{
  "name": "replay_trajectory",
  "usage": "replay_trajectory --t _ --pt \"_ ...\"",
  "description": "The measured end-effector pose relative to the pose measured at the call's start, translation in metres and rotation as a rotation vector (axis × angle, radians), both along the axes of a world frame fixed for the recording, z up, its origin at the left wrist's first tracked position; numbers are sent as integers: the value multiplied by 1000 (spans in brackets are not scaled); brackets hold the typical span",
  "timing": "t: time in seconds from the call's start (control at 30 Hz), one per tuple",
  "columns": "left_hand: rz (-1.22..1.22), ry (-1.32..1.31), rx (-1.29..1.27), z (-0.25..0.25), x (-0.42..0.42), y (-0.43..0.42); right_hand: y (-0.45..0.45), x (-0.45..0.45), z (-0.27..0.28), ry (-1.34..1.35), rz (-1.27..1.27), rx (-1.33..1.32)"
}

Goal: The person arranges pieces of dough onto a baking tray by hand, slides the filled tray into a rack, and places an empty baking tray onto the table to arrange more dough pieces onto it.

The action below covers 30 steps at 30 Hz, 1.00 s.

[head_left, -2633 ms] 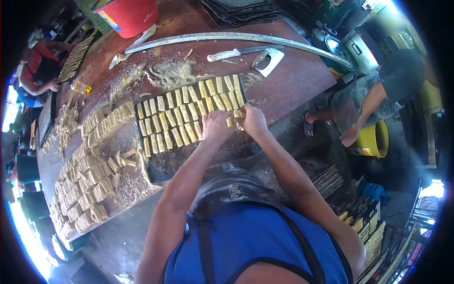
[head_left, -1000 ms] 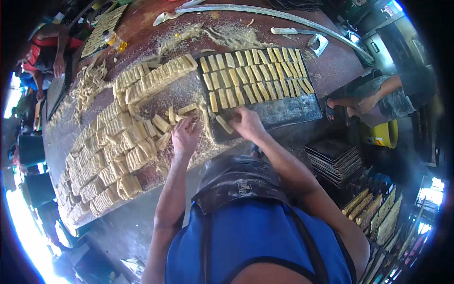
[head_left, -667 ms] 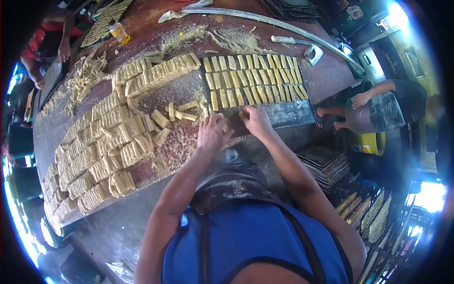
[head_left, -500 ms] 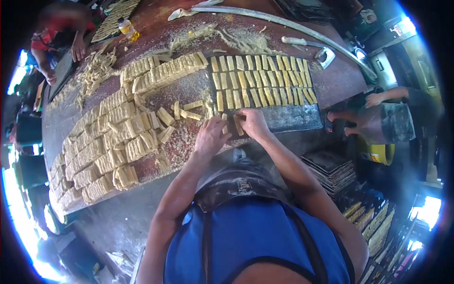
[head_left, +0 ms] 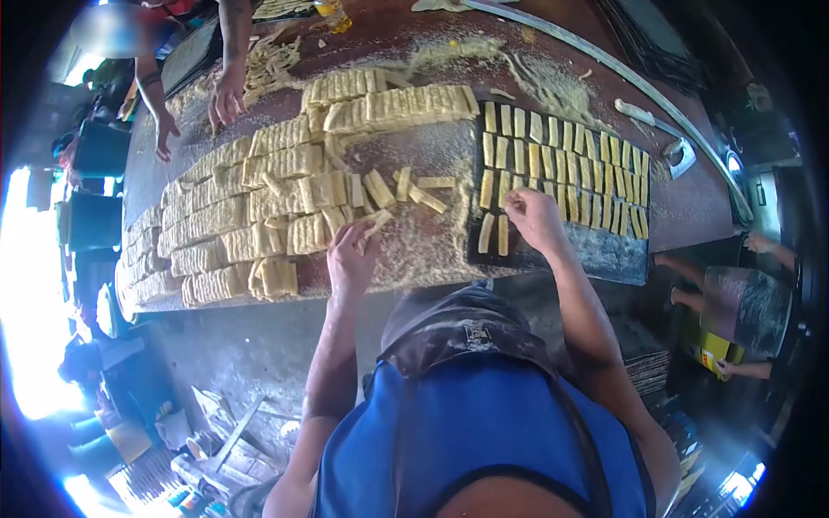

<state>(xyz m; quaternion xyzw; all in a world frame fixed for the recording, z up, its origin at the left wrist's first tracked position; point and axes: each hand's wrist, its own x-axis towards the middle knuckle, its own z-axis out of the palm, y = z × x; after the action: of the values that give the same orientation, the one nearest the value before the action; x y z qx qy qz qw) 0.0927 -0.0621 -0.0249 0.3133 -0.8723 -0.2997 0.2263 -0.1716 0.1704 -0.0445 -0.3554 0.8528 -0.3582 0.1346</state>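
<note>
A dark tray (head_left: 604, 250) holds several rows of pale dough strips, with two strips (head_left: 494, 235) in a fourth row at its lower left. Over the tray's left part is my right hand (head_left: 533, 216), its fingertips pinched together; what they hold, if anything, is too small to tell. My left hand (head_left: 352, 255) is beside the stacked dough strips (head_left: 298, 164), with thumb and fingers at a pale strip (head_left: 378, 223) near the stack's right edge. Several loose strips (head_left: 425, 198) lie on the floured table (head_left: 414, 155) between stack and tray.
A co-worker's hands (head_left: 226, 97) reach over the table at upper left, near dough scraps (head_left: 272, 65). A long metal strip (head_left: 596, 56), a knife (head_left: 635, 110) and a scraper (head_left: 682, 157) lie behind the tray. Another person's arm (head_left: 747, 369) is by a yellow bucket (head_left: 715, 350).
The view has shifted left, so table and tray appear further right. My left hand has moved from the tray to the stack. Two strips now lie in the lower row. The co-worker's hands have moved.
</note>
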Motion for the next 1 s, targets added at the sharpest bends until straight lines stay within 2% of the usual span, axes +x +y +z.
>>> replay_trajectory --t 0.03,0.1,0.17,0.2,0.23,0.27,0.3,0.33,0.37,0.43,0.47,0.53,0.57,0.63,0.67,0.7,0.77,0.83,0.9,0.97,1.0 --pt "18 -36 25 6 -4 -10 -20 7 5 53 16 -84" --pt "-2 8 -30 10 -23 -30 -65 19 7 -25 84 -146" --pt "-98 -161 88 13 -45 -49 -117 37 14 -39 122 38" --pt "-140 -203 -34 8 -56 -62 -148 49 34 -72 99 289" --pt "-162 -192 -25 6 -65 -71 -172 58 54 -106 72 537" --pt "-148 -356 -123 4 -74 -80 -183 64 44 -100 50 547" --pt "-130 -517 -224 4 -82 -88 -190 70 20 167 23 415" --pt "-190 -653 -160 8 -89 -96 -194 74 3 427 1 283" --pt "-206 -647 -155 9 -89 -101 -197 72 -4 430 -11 296" --pt "-261 -637 -129 10 -89 -109 -203 64 -5 87 54 333" --pt "-273 -632 -128 8 -87 -113 -202 61 -5 89 43 339" --pt "-349 -491 -60 3 -80 -119 -202 58 8 -124 3 121" --pt "-357 -488 -56 1 -79 -120 -205 58 7 -122 -4 126" --pt "-387 -468 31 2 -77 -120 -220 66 12 -402 86 204" --pt "-378 -377 -27 -11 -75 -122 -228 70 24 -424 84 366" --pt "-387 -379 -27 -14 -75 -123 -233 68 -2 -109 121 385" --pt "-355 -298 -54 -19 -72 -123 -243 68 5 -187 122 476" --pt "-358 -264 -81 -13 -70 -121 -244 66 5 -139 184 413" --pt "-393 -341 -19 5 -64 -117 -236 61 8 -170 156 363" --pt "-385 -101 149 -2 -56 -111 -220 56 10 -302 276 115" --pt "-416 36 76 16 -53 -99 -209 54 11 -298 276 112"
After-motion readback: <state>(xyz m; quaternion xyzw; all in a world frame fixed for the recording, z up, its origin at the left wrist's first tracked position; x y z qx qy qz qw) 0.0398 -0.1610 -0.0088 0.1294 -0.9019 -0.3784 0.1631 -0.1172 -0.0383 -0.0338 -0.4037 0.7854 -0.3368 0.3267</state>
